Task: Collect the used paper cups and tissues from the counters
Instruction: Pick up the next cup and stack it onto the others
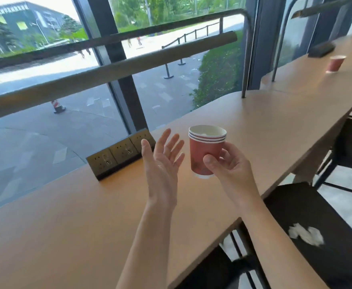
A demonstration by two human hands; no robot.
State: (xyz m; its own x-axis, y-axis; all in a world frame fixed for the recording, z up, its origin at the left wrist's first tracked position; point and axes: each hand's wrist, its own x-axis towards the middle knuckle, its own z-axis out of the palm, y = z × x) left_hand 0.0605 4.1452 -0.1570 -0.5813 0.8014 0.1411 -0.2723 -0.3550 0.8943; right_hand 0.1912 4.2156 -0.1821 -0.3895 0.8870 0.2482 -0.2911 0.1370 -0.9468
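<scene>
Nearest the camera, at the lower right of the frame, a crumpled white tissue (306, 236) lay on a dark chair seat (337, 257) tucked under the edge of the table (87, 226). It looked soft and nearly weightless, so a light pinch anywhere on the wad should lift it.

Just beyond, in the centre of the frame, the right hand (229, 163) held a stack of red paper cups (206, 151) above the table, thumb across the front of the wall and fingers (226, 153) curled round the far side, low on the stack. Three rolled rims showed at the top, and something white sat inside the top cup; whether it was tissue could not be told. The left hand (162, 161) stood just beside the stack, palm turned toward it, fingers spread and straight, touching nothing.

Nested cups like these are light and thin-walled, and probably crush under a hard squeeze; a gentle wrap round the middle seems safest.

Behind the hands, a socket strip (120, 153) sat on the table. Far off at the upper right, another red cup (336, 64) stood alone on the next table, well apart, not yet collected.
</scene>
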